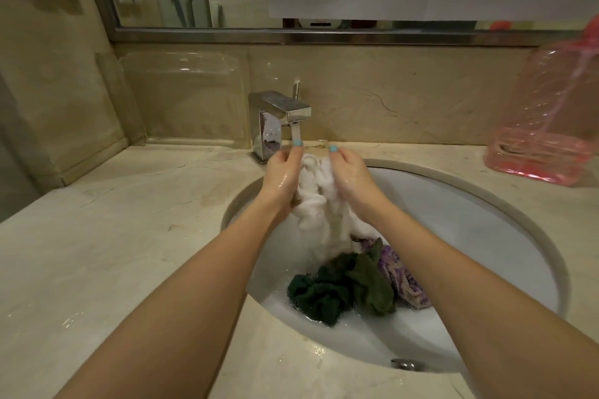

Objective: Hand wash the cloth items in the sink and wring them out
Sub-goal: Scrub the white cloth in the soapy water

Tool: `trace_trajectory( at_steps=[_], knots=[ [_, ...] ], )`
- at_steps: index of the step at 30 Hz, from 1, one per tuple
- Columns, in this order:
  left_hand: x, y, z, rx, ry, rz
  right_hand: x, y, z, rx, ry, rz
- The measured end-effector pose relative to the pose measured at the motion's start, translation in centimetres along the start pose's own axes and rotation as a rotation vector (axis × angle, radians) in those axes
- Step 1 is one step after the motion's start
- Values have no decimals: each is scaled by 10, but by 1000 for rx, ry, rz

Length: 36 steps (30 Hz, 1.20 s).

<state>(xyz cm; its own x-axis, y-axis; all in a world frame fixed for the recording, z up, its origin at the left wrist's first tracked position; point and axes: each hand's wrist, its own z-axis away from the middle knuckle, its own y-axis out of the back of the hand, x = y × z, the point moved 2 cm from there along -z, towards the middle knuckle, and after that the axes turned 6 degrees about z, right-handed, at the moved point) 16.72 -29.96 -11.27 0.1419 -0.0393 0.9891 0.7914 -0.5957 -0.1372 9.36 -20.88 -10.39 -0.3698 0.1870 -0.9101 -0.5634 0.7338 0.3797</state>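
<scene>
Chrome boxy tap (279,113) runs water just above the left hand (280,176), which grips a fluffy white cloth (312,201); the right hand (349,176) grips its other side. Below both, crumpled green cloths (324,295) and a patterned purple cloth (406,282) lie in the oval sink (470,220).

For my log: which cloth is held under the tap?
The white cloth, gripped by the left hand and right hand; the dark green cloth, olive cloth and purple cloth lie in the sink.
</scene>
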Motion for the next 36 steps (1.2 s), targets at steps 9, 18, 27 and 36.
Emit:
trace_trajectory(
  at_steps=[9, 18, 27, 36],
  knots=[
    [-4, -38, 34, -1, -73, -147, -3, 0, -8, 405, -62, -6],
    [-6, -9, 4, 96, 61, -79, -12, -24, 6, 140, 122, -52],
    [6, -9, 15, -106, 77, 10, -19, -17, 8, 116, 244, 162],
    [3, -2, 4, -77, 29, -3, 8, 14, -10, 87, 130, 188]
  ],
)
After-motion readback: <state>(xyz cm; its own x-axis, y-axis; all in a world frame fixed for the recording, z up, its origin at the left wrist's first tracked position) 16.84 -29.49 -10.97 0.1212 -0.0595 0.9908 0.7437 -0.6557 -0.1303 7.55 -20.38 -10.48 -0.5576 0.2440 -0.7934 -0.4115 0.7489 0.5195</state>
